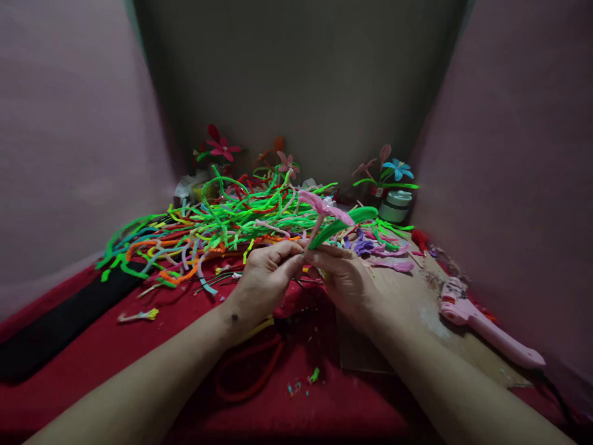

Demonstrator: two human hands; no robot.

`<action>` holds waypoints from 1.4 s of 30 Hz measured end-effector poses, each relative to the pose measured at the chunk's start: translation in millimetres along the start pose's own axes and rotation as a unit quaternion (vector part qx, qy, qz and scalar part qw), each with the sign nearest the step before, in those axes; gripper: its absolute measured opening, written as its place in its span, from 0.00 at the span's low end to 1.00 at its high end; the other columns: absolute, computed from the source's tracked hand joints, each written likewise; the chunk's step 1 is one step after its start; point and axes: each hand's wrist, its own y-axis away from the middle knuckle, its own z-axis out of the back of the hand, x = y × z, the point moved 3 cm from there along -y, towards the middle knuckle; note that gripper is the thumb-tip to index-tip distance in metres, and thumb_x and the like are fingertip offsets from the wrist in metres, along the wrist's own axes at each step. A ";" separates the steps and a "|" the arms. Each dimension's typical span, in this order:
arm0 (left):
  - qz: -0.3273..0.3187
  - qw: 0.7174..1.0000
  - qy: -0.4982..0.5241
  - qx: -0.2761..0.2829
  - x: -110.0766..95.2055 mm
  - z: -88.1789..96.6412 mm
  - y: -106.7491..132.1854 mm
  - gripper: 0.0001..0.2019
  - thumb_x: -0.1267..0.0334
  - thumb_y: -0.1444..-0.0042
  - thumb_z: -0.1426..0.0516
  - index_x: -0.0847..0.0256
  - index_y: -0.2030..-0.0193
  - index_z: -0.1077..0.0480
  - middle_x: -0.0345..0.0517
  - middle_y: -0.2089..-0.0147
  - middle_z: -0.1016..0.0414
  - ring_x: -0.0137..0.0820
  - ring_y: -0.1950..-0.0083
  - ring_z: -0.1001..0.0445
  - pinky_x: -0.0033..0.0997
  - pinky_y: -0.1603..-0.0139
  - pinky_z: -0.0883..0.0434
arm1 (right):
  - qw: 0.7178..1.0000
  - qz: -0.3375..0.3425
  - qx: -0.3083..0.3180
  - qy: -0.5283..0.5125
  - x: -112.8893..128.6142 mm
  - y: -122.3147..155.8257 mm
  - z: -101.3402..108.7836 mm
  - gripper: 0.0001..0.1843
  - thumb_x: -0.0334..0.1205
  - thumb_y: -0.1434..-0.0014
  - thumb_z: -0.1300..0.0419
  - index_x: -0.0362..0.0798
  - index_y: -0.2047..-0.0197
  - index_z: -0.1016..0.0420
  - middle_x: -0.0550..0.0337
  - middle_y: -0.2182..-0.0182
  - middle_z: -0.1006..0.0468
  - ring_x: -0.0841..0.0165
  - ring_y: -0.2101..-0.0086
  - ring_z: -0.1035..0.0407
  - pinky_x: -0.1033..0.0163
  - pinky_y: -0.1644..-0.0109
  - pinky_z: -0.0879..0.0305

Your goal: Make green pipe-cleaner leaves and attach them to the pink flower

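Observation:
Both hands meet in the middle of the view around the stem of a pink pipe-cleaner flower (327,210). My left hand (271,272) pinches low on the stem between thumb and fingers. Close beside it, my right hand (343,275) is closed on the same stem, where a green leaf (345,225) slants up to the right. The flower tilts above the fingertips with its petals spread. Where the stem ends is hidden by the fingers.
A heap of pipe cleaners (250,210) lies behind the hands on red cloth (152,358). A pink hot-glue tool (491,327) rests on cardboard (407,296) at right. Finished flowers (396,170) and a jar (395,206) stand behind. A black strip (69,321) lies left.

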 end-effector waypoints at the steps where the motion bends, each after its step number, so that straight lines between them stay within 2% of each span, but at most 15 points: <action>1: 0.027 0.998 0.051 0.024 -0.9 -0.1 -0.2 0.10 0.62 0.49 0.46 0.63 0.77 0.34 0.38 0.78 0.37 0.23 0.77 0.41 0.22 0.76 0.42 | 0.999 -0.015 0.029 -0.010 -1.1 -2.3 2.0 0.09 0.38 0.55 0.37 0.49 0.67 0.21 0.62 0.72 0.23 0.67 0.68 0.32 0.61 0.61 0.38; 4: 0.083 0.974 0.179 0.109 0.6 -1.4 0.2 0.09 0.62 0.52 0.43 0.64 0.77 0.31 0.38 0.79 0.38 0.21 0.79 0.45 0.22 0.78 0.46 | 0.992 -0.058 0.110 -0.036 -3.2 -5.8 4.1 0.16 0.38 0.59 0.35 0.49 0.63 0.22 0.58 0.70 0.22 0.63 0.66 0.31 0.60 0.64 0.36; 7: 0.127 0.943 0.253 0.173 4.8 -2.1 1.2 0.07 0.62 0.53 0.42 0.64 0.72 0.29 0.37 0.81 0.40 0.19 0.81 0.49 0.21 0.81 0.52 | 0.988 -0.056 0.131 -0.058 -0.2 -4.0 0.9 0.20 0.35 0.62 0.34 0.50 0.61 0.23 0.57 0.67 0.22 0.61 0.63 0.31 0.59 0.64 0.35; 9: 0.139 0.939 0.257 0.182 6.0 -0.6 0.4 0.08 0.61 0.53 0.42 0.65 0.73 0.30 0.36 0.82 0.42 0.18 0.82 0.50 0.21 0.81 0.54 | 0.989 -0.043 0.119 -0.077 2.2 -2.2 -2.3 0.19 0.33 0.61 0.35 0.51 0.61 0.23 0.58 0.66 0.22 0.62 0.62 0.31 0.59 0.63 0.35; 12: 0.128 0.957 0.202 0.166 4.9 2.4 -2.0 0.12 0.57 0.50 0.44 0.64 0.76 0.33 0.35 0.82 0.43 0.19 0.83 0.51 0.22 0.82 0.55 | 0.992 -0.031 0.083 -0.092 1.9 -1.9 -4.2 0.14 0.33 0.59 0.37 0.51 0.65 0.22 0.60 0.68 0.21 0.63 0.64 0.30 0.59 0.62 0.36; 14: 0.083 0.981 0.114 0.134 3.4 4.1 -3.5 0.11 0.57 0.49 0.45 0.63 0.76 0.33 0.36 0.82 0.41 0.20 0.82 0.49 0.22 0.82 0.51 | 0.994 -0.014 0.051 -0.095 -0.6 -3.4 -2.6 0.11 0.32 0.58 0.38 0.51 0.68 0.21 0.61 0.69 0.22 0.65 0.65 0.31 0.60 0.62 0.37; 16: -0.007 0.997 -0.011 0.079 1.4 5.1 -3.6 0.08 0.60 0.49 0.45 0.62 0.73 0.32 0.39 0.78 0.36 0.22 0.79 0.42 0.22 0.77 0.43 | 0.995 -0.002 0.020 -0.099 -4.5 -4.7 -0.2 0.09 0.31 0.58 0.38 0.50 0.70 0.21 0.62 0.71 0.22 0.67 0.68 0.31 0.62 0.63 0.38; 19: -0.136 0.976 -0.172 0.000 1.0 2.9 0.2 0.06 0.64 0.48 0.47 0.62 0.71 0.30 0.42 0.74 0.31 0.26 0.73 0.35 0.24 0.69 0.39 | 0.995 -0.015 -0.020 -0.092 -11.7 -4.2 1.8 0.08 0.31 0.58 0.37 0.48 0.70 0.21 0.64 0.75 0.24 0.72 0.73 0.35 0.65 0.66 0.40; 21: -0.162 0.966 -0.198 -0.020 3.1 1.2 1.7 0.08 0.66 0.46 0.49 0.62 0.70 0.30 0.42 0.75 0.31 0.25 0.73 0.35 0.24 0.69 0.39 | 0.996 -0.017 -0.037 -0.077 -13.8 -2.8 1.9 0.08 0.32 0.57 0.36 0.48 0.70 0.21 0.65 0.75 0.24 0.74 0.75 0.36 0.66 0.68 0.40; 24: -0.116 0.986 -0.120 -0.019 5.0 3.1 -0.8 0.07 0.66 0.47 0.48 0.63 0.70 0.30 0.39 0.76 0.33 0.23 0.75 0.37 0.22 0.72 0.39 | 0.998 -0.002 -0.016 -0.066 -11.0 -2.4 0.6 0.09 0.33 0.57 0.36 0.49 0.69 0.21 0.64 0.74 0.23 0.72 0.73 0.35 0.65 0.65 0.39; 28: -0.008 0.998 0.036 0.052 3.7 6.3 -5.9 0.09 0.63 0.48 0.46 0.64 0.76 0.33 0.37 0.78 0.39 0.22 0.76 0.42 0.22 0.75 0.42 | 0.997 -0.005 0.059 -0.048 -1.7 -6.2 2.1 0.10 0.33 0.59 0.34 0.50 0.69 0.21 0.62 0.70 0.22 0.68 0.69 0.31 0.60 0.60 0.37; 32: 0.073 0.979 0.149 0.119 8.5 4.4 -5.1 0.14 0.61 0.48 0.45 0.64 0.81 0.39 0.35 0.82 0.44 0.19 0.81 0.50 0.24 0.80 0.52 | 0.991 -0.035 0.125 -0.036 5.4 -10.1 6.1 0.11 0.34 0.60 0.33 0.50 0.69 0.21 0.62 0.73 0.22 0.66 0.70 0.30 0.59 0.62 0.35; 37: 0.103 0.938 0.272 0.190 17.8 -3.5 -3.4 0.13 0.60 0.51 0.43 0.65 0.79 0.37 0.37 0.82 0.41 0.20 0.80 0.48 0.25 0.79 0.54 | 0.985 -0.069 0.151 -0.046 3.0 -9.7 6.9 0.15 0.33 0.60 0.34 0.50 0.65 0.22 0.61 0.71 0.21 0.66 0.68 0.29 0.60 0.63 0.34; 39: 0.109 0.934 0.272 0.205 18.4 -3.9 -4.0 0.12 0.59 0.51 0.43 0.65 0.78 0.37 0.37 0.82 0.41 0.20 0.80 0.48 0.24 0.79 0.54 | 0.988 -0.056 0.129 -0.062 0.9 -8.9 6.2 0.15 0.32 0.60 0.34 0.50 0.64 0.22 0.61 0.70 0.21 0.65 0.67 0.29 0.60 0.63 0.34; 42: 0.075 0.970 0.150 0.175 16.7 -0.7 -5.7 0.13 0.58 0.47 0.47 0.64 0.77 0.37 0.35 0.83 0.43 0.20 0.81 0.48 0.23 0.80 0.51 | 0.994 -0.014 0.082 -0.065 -1.4 -7.8 5.4 0.13 0.31 0.58 0.36 0.49 0.65 0.21 0.61 0.69 0.21 0.66 0.67 0.29 0.60 0.62 0.34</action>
